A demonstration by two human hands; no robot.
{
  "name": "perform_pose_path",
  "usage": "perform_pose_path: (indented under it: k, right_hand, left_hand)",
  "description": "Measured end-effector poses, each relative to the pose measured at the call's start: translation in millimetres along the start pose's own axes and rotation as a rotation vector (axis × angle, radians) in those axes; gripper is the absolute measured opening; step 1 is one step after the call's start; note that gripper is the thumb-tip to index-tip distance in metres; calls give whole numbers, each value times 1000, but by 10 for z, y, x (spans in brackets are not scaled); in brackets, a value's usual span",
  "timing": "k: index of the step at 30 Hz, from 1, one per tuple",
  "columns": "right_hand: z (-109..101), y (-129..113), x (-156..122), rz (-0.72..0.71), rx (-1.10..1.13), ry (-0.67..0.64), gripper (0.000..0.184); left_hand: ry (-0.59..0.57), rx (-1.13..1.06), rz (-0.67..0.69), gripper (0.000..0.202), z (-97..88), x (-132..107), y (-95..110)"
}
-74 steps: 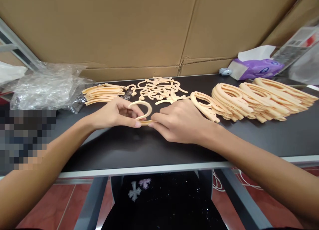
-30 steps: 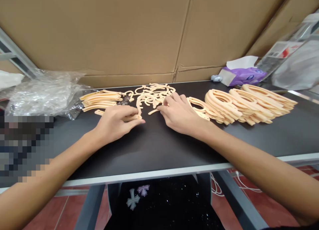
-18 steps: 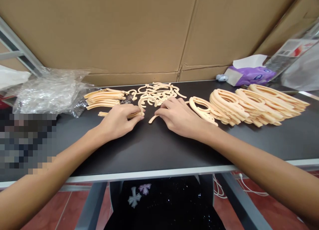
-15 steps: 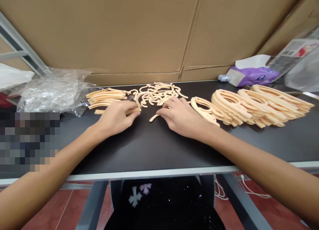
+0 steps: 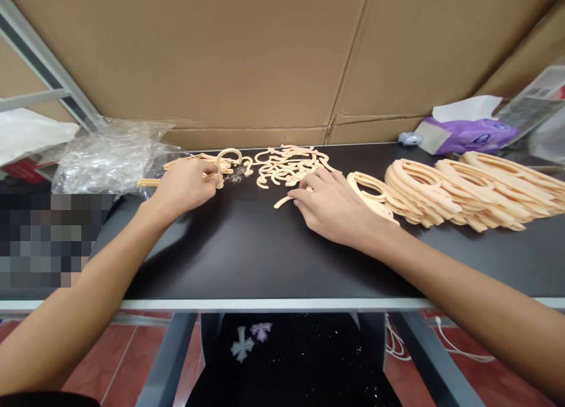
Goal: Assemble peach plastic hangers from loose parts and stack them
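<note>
Nothing reads clearly, even on the purple tissue pack (image 5: 468,135)

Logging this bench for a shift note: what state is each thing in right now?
left hand: closed around hooked piece.
right hand: open, fingertips on curved strip.
loose strips: tangled heap.
ring frames: overlapped in a row.
tissue pack: open, tissue sticking out.
plastic bag: crumpled.

On my feed I see peach plastic hooks (image 5: 289,163) and stacked frames (image 5: 445,189) of the same peach on a matte black counter (image 5: 247,248). Brown cardboard (image 5: 247,54) behind, a purple tissue pack (image 5: 468,135), red-brown floor tiles (image 5: 128,360), speckled black fabric (image 5: 309,360) with grey and lilac crosses.
</note>
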State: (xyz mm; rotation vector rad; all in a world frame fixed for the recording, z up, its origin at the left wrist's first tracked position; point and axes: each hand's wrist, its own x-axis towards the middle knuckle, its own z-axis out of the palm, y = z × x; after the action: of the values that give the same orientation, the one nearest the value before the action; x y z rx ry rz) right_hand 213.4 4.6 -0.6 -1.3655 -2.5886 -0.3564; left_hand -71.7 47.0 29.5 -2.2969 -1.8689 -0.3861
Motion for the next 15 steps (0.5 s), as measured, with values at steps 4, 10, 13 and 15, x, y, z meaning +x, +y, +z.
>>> perform_pose_path:
  k: [4,10,13,15]
  right_hand:
    - [15,14,-2,-17,-3,18,36]
    - [-6,2,0,18,-32,-11,37]
    - [-37,-18,1,35,-65,-58,38]
    - [-52,-27,4,47,-76,-75,38]
  left_hand:
    - [33,-2,26,14,-29,-14,-3]
    - [36,15,93,22,-46,-41,40]
    - [38,34,112,26,-49,-62,77]
    - [41,35,130,26,-51,-75,97]
